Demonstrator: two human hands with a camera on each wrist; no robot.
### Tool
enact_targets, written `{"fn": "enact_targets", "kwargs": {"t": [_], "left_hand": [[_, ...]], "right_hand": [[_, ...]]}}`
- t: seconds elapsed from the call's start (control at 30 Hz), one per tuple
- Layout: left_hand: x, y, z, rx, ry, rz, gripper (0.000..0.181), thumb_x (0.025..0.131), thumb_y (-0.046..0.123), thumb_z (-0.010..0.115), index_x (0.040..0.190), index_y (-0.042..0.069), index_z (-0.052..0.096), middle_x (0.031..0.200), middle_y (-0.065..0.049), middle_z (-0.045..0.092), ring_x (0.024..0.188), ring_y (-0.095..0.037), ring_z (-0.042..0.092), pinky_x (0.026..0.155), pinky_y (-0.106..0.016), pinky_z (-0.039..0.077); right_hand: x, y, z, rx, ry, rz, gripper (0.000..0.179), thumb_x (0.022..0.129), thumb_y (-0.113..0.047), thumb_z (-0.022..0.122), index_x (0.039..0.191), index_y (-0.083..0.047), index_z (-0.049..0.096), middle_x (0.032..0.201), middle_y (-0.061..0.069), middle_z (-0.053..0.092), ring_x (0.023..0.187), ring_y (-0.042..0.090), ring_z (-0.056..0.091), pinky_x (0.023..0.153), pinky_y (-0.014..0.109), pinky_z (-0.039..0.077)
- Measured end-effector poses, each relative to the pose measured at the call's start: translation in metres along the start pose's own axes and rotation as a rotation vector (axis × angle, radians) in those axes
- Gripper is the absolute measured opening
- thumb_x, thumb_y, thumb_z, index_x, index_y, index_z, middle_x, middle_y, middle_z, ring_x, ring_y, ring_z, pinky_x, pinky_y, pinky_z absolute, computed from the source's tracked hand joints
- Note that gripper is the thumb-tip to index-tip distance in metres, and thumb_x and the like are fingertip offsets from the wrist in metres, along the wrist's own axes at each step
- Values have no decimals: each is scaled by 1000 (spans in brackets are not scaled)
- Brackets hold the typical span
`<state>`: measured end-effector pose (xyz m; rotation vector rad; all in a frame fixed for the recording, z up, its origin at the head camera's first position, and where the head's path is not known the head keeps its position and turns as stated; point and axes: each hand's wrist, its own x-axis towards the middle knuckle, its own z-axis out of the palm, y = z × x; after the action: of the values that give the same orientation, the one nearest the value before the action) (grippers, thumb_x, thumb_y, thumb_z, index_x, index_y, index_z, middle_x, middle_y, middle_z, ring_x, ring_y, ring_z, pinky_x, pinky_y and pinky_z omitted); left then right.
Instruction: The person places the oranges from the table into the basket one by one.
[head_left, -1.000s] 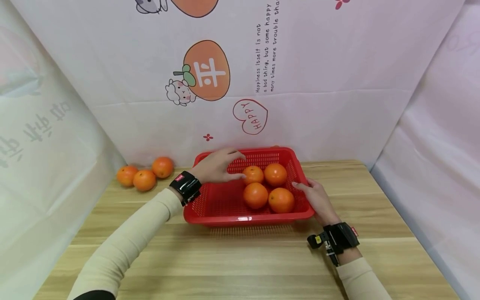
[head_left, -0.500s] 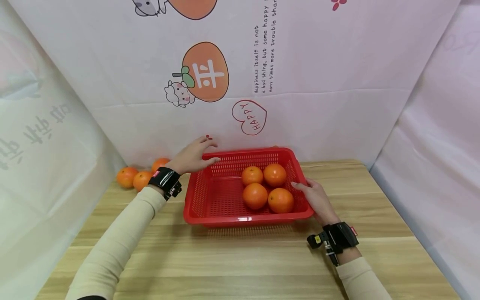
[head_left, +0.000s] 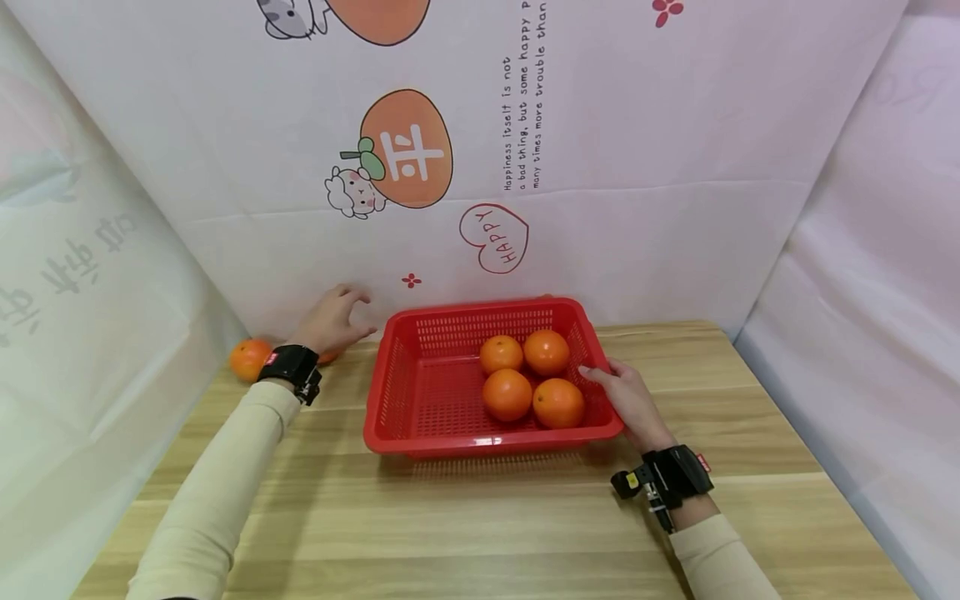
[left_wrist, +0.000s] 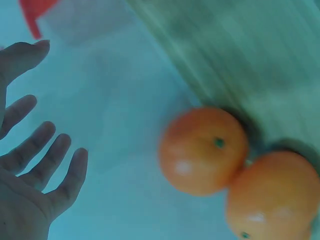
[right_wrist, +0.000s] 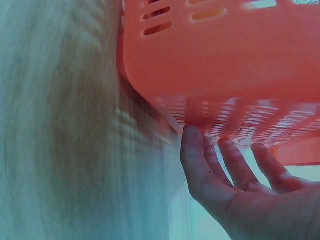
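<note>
A red plastic basket [head_left: 431, 392] holds several oranges [head_left: 507, 395] grouped in its right half. My right hand [head_left: 628, 400] grips the basket's right side, its thumb over the rim. In the right wrist view, the fingers [right_wrist: 192, 150] of that hand support the basket's slotted underside. Over the loose oranges at the left back hangs my left hand [head_left: 330, 321], fingers spread and holding nothing. One loose orange [head_left: 251, 359] shows left of the wrist; the hand and wristband mostly hide the others. Two of them, a nearer orange [left_wrist: 204, 151] and another orange [left_wrist: 274, 195], appear beside the hand in the left wrist view.
The wooden table [head_left: 465, 525] extends in front of the basket and to its right. A white printed cloth [head_left: 615, 242] rises right behind the basket and table's back edge. More white cloth [head_left: 97, 275] closes off the left side, and the right side likewise.
My left hand has moved from inside the basket, over its left rim, to the loose oranges at the left. The right hand keeps its grip, and the basket's oranges stay in place.
</note>
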<state>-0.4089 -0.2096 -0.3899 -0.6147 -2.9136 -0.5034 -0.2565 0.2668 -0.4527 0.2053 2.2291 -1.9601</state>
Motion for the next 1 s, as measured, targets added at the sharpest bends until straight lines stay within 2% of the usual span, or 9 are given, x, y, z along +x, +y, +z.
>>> {"fn": "enact_targets", "kwargs": {"t": [0.2,0.43,0.53,0.7,0.9,1.0], "left_hand": [[-4,-25,6,39,-9,-73,58,91,31,80,135,-2,60,148,-31,46,130,-48,47,106,-62,48],[-15,-57,11,184,-6,-176,65,88,39,82,137,5,58,148,-34,45,128,-56,47,98,-71,48],[-19,-61,12,181,-17,-184,65,86,38,82,136,5,57,147,-36,45,128,-59,47,98,-73,47],[-22,-64,16,179,-44,-195,64,88,36,80,137,3,54,145,-35,46,126,-55,50,98,-71,49],[-22,-70,21,155,-69,-229,66,90,36,79,139,2,52,143,-34,51,119,-49,56,97,-65,52],[-21,-72,23,150,-73,-241,68,90,38,79,140,1,51,142,-34,51,118,-50,57,97,-66,52]], "right_hand": [[0,1,-2,9,5,0,67,107,-40,57,163,-11,35,156,20,51,116,16,67,102,40,59],[1,2,-3,7,6,1,66,107,-39,56,163,-10,35,155,21,52,113,14,68,100,38,60],[1,3,-3,3,2,5,66,107,-40,56,163,-10,35,156,20,52,114,14,68,101,39,60],[2,1,-2,2,-2,14,67,106,-42,58,163,-13,36,156,18,52,117,16,67,103,40,58],[3,0,0,9,-6,22,67,106,-42,58,163,-14,35,157,18,52,120,19,66,105,43,57],[4,-1,-1,11,-5,25,68,106,-42,58,163,-14,35,157,18,52,121,20,66,105,43,57]]}}
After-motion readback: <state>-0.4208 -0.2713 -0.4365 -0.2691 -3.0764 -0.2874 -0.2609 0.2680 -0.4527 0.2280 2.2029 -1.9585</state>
